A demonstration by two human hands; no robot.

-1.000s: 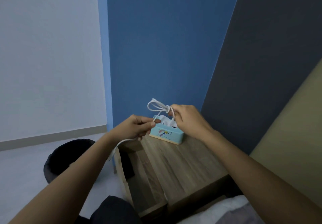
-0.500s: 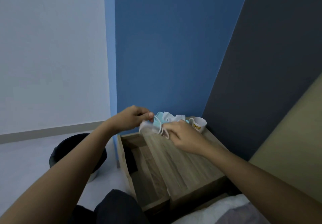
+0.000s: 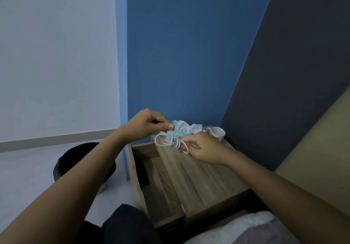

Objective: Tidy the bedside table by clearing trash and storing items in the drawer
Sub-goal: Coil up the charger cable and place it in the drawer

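A white cable (image 3: 166,143), coiled into loops, hangs above the back of the wooden bedside table (image 3: 204,175). My right hand (image 3: 202,145) grips the bundle at its middle. My left hand (image 3: 149,124) pinches one end of the cable just above the loops. The table's drawer (image 3: 161,185) stands pulled out to the left, with a dark flat item (image 3: 143,171) lying in its back part. A light blue tissue box (image 3: 184,130) with white tissue sticking out sits at the table's rear, partly hidden behind the hands.
A white mug (image 3: 216,132) with a yellow label stands at the table's back right corner. A black round bin (image 3: 83,160) sits on the floor left of the drawer. My dark-clad knee (image 3: 128,223) is at the bottom, bedding (image 3: 246,230) at lower right.
The cable went from a raised, loose loop to a tighter coil held lower over the table. Both hands moved closer together. The view shifted, bringing the mug into sight.
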